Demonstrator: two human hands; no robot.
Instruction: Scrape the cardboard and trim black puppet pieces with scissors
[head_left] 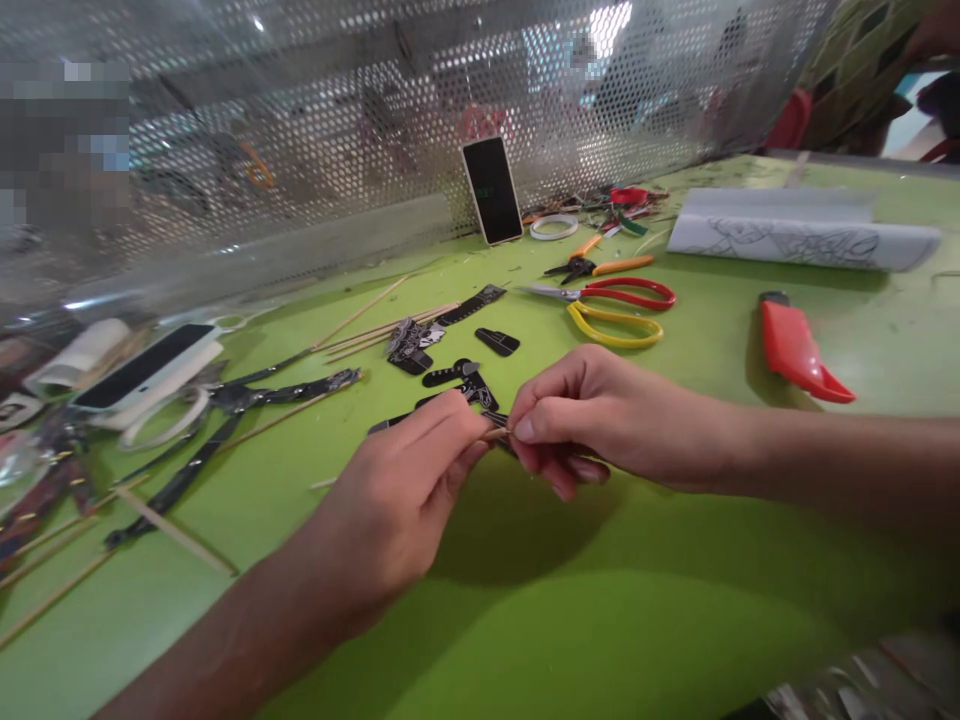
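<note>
My left hand (409, 480) is closed in a pinch around a thin wooden stick (495, 434), whose tip shows between the two hands. At that tip, the thumb and forefinger of my right hand (577, 415) press together, almost touching the left fingertips. Whether anything else lies in the right pinch is too small to tell. Just beyond the hands lie flat black cut-out pieces with white print (412, 340), some partly hidden by my fingers. A small black piece (497, 342) rests apart from them. Several thin sticks (375, 335) lie behind.
Red-and-yellow-handled scissors (622, 300) and orange-handled pliers (600, 265) lie beyond my right hand. A red cutter-like tool (799, 345) and rolled paper (795, 235) are farther right. A phone (492, 190) leans against the perforated metal screen (360, 110). Jointed black figures (240, 398) lie left.
</note>
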